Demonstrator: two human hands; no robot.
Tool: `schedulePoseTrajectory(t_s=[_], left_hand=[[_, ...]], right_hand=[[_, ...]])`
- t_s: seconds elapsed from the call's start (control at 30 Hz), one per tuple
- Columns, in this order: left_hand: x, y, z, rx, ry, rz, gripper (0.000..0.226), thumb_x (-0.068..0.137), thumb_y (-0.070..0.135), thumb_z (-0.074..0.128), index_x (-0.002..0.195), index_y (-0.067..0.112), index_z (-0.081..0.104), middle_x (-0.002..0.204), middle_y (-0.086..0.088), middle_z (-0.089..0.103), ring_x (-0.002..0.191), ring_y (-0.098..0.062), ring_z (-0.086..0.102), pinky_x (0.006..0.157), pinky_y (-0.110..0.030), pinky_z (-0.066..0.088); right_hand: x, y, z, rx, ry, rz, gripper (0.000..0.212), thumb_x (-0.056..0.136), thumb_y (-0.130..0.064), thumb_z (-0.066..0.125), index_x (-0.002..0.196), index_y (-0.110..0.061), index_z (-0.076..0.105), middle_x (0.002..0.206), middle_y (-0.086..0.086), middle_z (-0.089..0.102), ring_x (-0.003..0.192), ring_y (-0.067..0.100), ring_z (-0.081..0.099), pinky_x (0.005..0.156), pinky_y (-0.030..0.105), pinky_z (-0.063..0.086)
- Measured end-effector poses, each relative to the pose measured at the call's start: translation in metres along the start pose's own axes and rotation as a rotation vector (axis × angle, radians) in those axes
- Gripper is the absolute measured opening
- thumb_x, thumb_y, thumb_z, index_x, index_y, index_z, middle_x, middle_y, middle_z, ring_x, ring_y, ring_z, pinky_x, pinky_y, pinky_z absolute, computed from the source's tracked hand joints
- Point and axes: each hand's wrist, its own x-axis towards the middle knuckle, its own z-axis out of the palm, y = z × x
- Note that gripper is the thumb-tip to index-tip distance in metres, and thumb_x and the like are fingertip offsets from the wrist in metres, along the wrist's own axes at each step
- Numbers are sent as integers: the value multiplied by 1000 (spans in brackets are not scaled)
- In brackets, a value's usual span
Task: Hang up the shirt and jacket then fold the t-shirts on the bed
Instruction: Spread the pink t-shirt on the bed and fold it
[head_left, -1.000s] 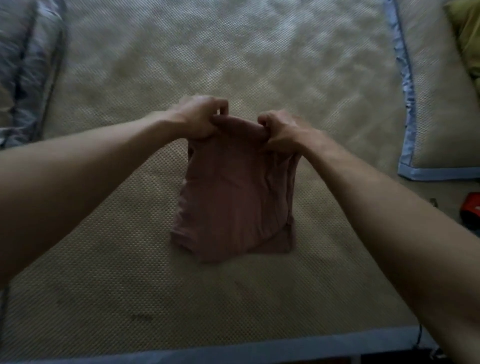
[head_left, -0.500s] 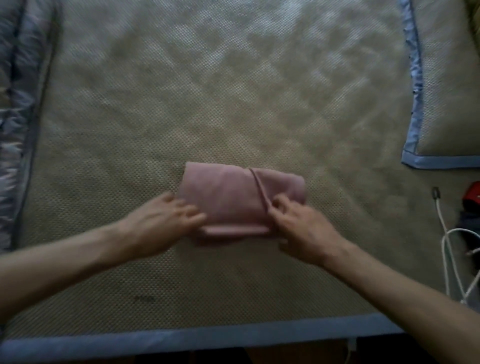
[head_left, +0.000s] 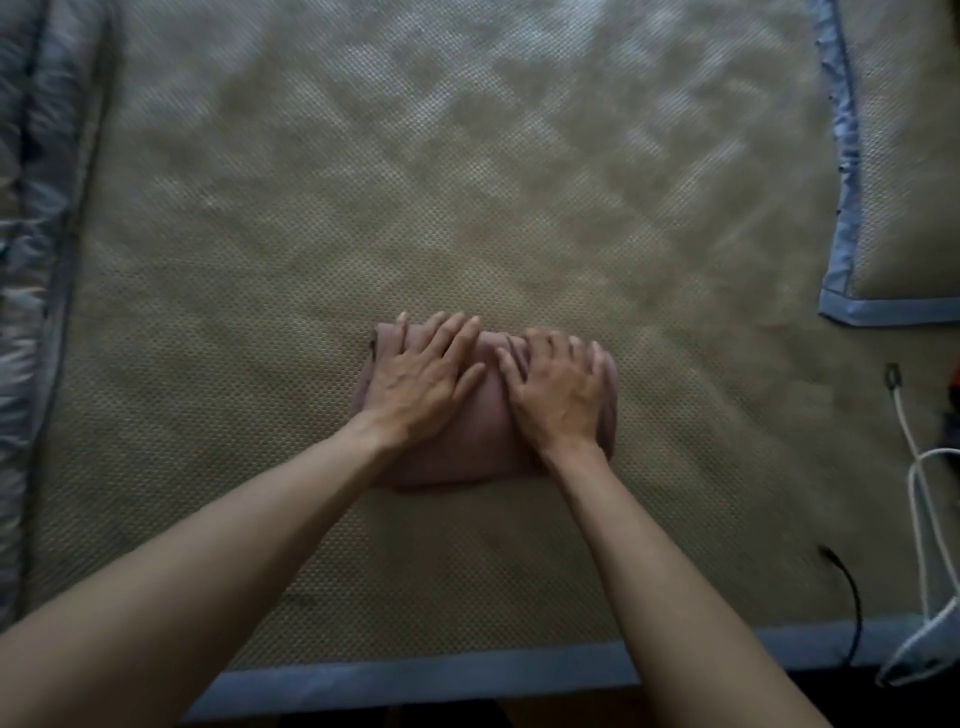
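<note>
The dusty-pink cotton t-shirt (head_left: 491, 415), folded into a compact rectangle, lies flat near the middle of the woven tan bed mat with blue-grey trim (head_left: 467, 208), a little toward its near edge. My left hand (head_left: 415, 379) lies on its left half and my right hand (head_left: 558, 387) on its right half, both palms down with fingers straight and slightly spread, pressing rather than gripping; the 2 hands sit just beside each other without touching.

I judge this step to be the final flattening of the fold. To do it well I would keep both palms level and stroke outward from the centre toward the short ends, so trapped air and creases leave at the edges instead of bunching in the middle. The right end looks a bit rounded and thicker, though blur makes that hard to confirm, so I would give it extra pressure and square its edge against the lower hem.

Well off to the right, a white charging cable (head_left: 919, 467) and a thin black cable (head_left: 852, 603) trail over the mat edge, clear of the work. A matching tan cushion (head_left: 904, 208) lies at the upper right.
</note>
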Motion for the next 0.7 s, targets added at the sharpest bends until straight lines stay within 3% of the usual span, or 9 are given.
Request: schedulePoseTrajectory(t_s=[0.1,0.2,0.3,0.43,0.53,0.6,0.7], left_hand=[[-9,-19,10,98,3,66,65,102,56,23,156,18,25,156,-1,39,147,-21,32,120,-54,14],[-11,-28,8,95,-3,80,67,101,58,19,157,22,19,157,0,37,148,-22,28,122,-53,11],[-9,-29,7,85,-34,76,69,99,61,13,158,26,11,161,1,29,151,-22,21,122,-54,6],[-9,-26,7,68,1,33,70,100,60,17,159,23,11,164,-1,21,153,-21,15,122,-54,3],[-18,-23,16,105,73,16,70,101,57,20,158,17,13,165,-3,18,153,-22,13,122,-56,4],[-24,-20,25,119,77,4,71,102,56,21,159,15,9,166,-3,14,154,-21,8,122,-57,2],[-19,-13,27,125,-47,-50,73,101,59,17,159,16,1,167,0,5,154,-18,-1,121,-57,-6]], right_hand=[[-3,35,-6,16,-33,71,56,94,-68,40,120,-24,62,111,9,64,102,34,61,90,47,46],[1,64,-13,232,-206,55,54,95,-66,40,127,-26,56,116,11,61,103,35,63,84,45,52],[8,67,-15,216,-213,44,55,97,-63,38,125,-20,57,119,14,59,110,35,58,90,46,50],[8,39,-10,38,-8,1,58,96,-57,33,121,-12,60,132,15,55,128,34,49,113,53,31],[-12,22,6,26,32,-96,62,99,-56,29,140,-13,48,149,13,47,146,33,34,121,59,12],[-23,19,24,-15,12,-130,62,101,-54,29,151,-17,35,157,12,37,149,33,27,121,61,10],[-21,15,34,-16,-76,-82,64,101,-56,31,157,-24,25,161,10,30,150,34,23,120,63,10]])
